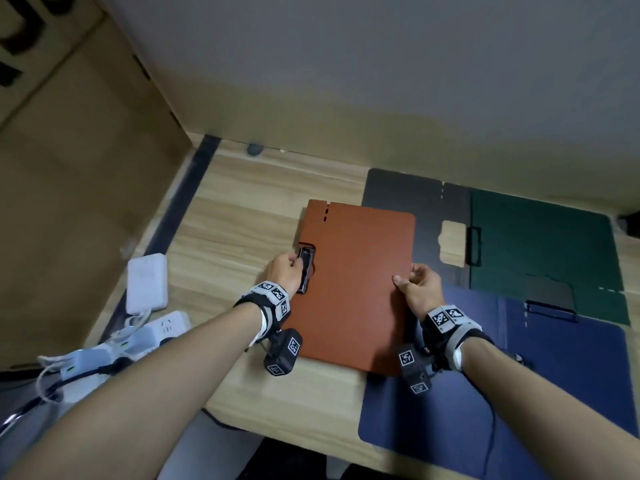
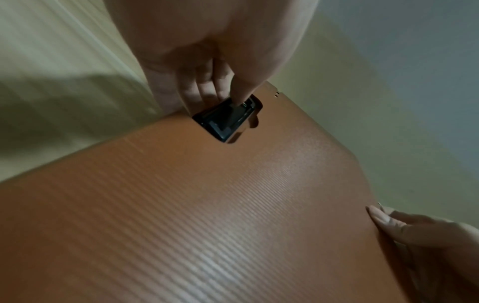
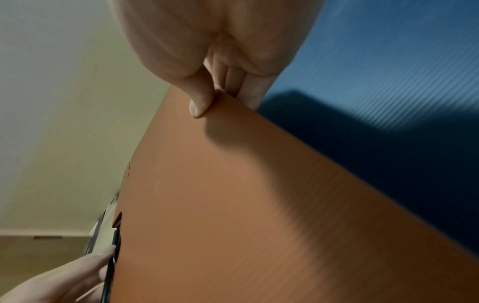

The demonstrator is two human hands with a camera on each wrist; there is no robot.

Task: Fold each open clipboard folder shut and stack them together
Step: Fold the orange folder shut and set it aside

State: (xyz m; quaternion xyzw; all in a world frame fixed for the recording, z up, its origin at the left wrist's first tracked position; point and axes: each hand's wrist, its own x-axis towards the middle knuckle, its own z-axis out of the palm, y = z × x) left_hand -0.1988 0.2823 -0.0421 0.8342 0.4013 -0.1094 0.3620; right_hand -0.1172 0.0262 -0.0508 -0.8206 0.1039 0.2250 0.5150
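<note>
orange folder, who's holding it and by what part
Both hands hold the orange folder: left hand pinches its black clip, right hand pinches its right edge.

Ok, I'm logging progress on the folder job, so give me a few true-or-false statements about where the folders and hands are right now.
1. The orange folder is folded shut. True.
2. The left hand rests flat on the blue folder. False: it grips the black clip at the orange folder's left edge.
3. The right hand pinches the orange folder's right edge. True.
4. The green folder sits on top of the orange one. False: it lies apart, to the right, still open.
5. The blue folder lies open on the table. True.
</note>
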